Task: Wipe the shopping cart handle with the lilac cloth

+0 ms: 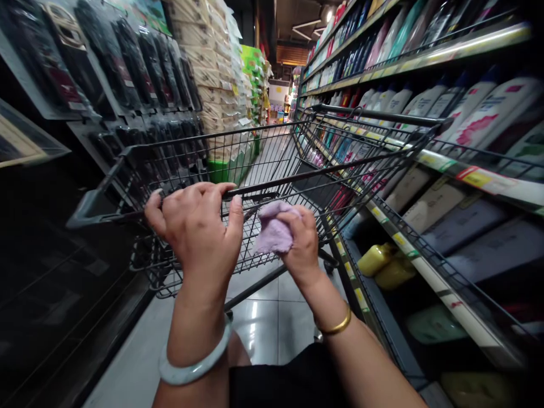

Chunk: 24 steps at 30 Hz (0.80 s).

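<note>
A dark wire shopping cart (187,156) stands in front of me, tilted across the view. My left hand (198,224), with a pale bangle at the wrist, lies over the cart's dark bar, its fingers curled over it and the thumb on the near side. In my right hand (302,235), a bunched lilac cloth (274,229) is gripped between thumb and fingers, over the near part of the cart. A gold bangle circles that wrist.
Shelves (429,266) of bottles and boxes run close along the right. Packaged goods (131,62) hang on the left, beside tall stacks of wrapped packs (216,73). A tiled aisle floor (255,320) stretches ahead. Yellow bottles (376,259) lie on a lower shelf.
</note>
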Motion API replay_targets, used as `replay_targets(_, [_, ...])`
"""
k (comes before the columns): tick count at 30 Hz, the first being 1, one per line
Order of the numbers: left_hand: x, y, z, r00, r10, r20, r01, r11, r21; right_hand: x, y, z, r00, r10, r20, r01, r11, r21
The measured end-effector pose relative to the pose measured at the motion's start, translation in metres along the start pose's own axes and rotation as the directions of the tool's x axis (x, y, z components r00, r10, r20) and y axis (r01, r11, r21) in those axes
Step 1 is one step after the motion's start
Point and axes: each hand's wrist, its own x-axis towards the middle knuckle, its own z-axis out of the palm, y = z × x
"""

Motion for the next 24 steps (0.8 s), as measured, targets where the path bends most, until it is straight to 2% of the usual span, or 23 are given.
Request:
replay_targets(1, [-0.001,0.003,0.001,1.000,0.019,0.015,-0.019,1.000,-0.013,-0.001,0.000,0.000,0.999,0.029,-0.020,-0.029,1.000,0.009])
replay_targets(3, [-0.003,0.011,0.006,0.998,0.057,0.040,-0.055,0.997,-0.053,-0.010,-0.006,0.008,0.999,0.017,0.030,-0.017,1.000,0.000])
replay_targets(5, [-0.005,0.017,0.011,0.997,0.067,0.046,-0.063,0.993,-0.097,-0.025,-0.017,0.022,0.984,-0.070,0.161,0.077,0.996,-0.038])
replay_targets(7, [-0.005,0.018,0.016,0.998,0.048,0.042,-0.043,0.992,-0.118,-0.038,-0.024,0.034,0.950,-0.159,0.268,0.183,0.981,-0.066])
replay_targets(9, [-0.005,0.017,0.019,0.998,0.046,0.042,-0.040,0.992,-0.119,-0.042,-0.024,0.036,0.932,-0.184,0.312,0.216,0.974,-0.073])
replay_targets(11, [-0.004,0.014,0.021,0.997,0.063,0.037,-0.059,0.993,-0.106,-0.035,-0.016,0.028,0.951,-0.138,0.275,0.164,0.984,-0.072])
replay_targets(13, [-0.004,0.013,0.023,0.997,0.076,0.007,-0.075,0.993,-0.096,-0.024,-0.005,0.014,0.984,-0.046,0.171,0.058,0.996,-0.068])
replay_targets(15, [-0.004,0.013,0.026,0.997,0.071,-0.039,-0.074,0.992,-0.100,-0.016,0.001,0.005,0.995,0.053,0.079,-0.049,0.997,-0.061])
replay_targets(17, [-0.004,0.013,0.028,0.996,0.059,-0.070,-0.066,0.992,-0.108,-0.019,-0.001,0.006,0.992,0.091,0.084,-0.085,0.994,-0.074])
replay_targets(19, [-0.003,0.012,0.030,0.995,0.057,-0.076,-0.065,0.993,-0.103,-0.031,-0.009,0.017,0.976,0.056,0.209,-0.039,0.996,-0.083])
replay_targets(22, [-0.002,0.010,0.028,0.995,0.069,-0.077,-0.076,0.993,-0.090,-0.051,-0.020,0.036,0.907,-0.052,0.417,0.074,0.997,-0.037])
replay_targets(24, [-0.001,0.010,0.026,0.995,0.073,-0.074,-0.079,0.993,-0.088,-0.053,-0.020,0.039,0.897,-0.086,0.434,0.099,0.995,-0.008])
